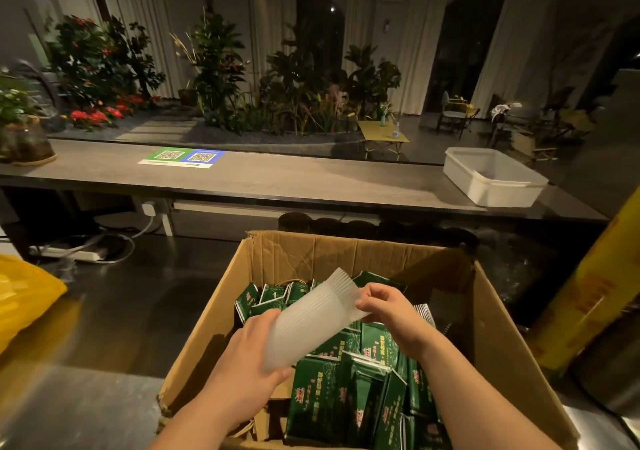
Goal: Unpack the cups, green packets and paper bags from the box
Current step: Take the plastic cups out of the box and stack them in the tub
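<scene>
Left of the open brown cardboard box, a crumpled yellow plastic bag lies on the near surface. Beyond the box and to its left, a green-and-blue printed sheet with two square codes lies flat on the long grey counter.

Above the box's open top, the left hand grips the lower end of a nested stack of translucent ribbed plastic cups, fingers curled round it. The stack is tilted and rises from lower left to upper right between the two hands. The right hand pinches the stack's upper end, fingertips bent over the rim.

Inside the box, beneath the stack and both forearms, dark green printed foil packets stand packed on edge, filling most of its right half.

Beyond the box and to its right, a white rectangular plastic tub sits on the same counter. Just right of the box stands a tall yellow printed roll, leaning.
</scene>
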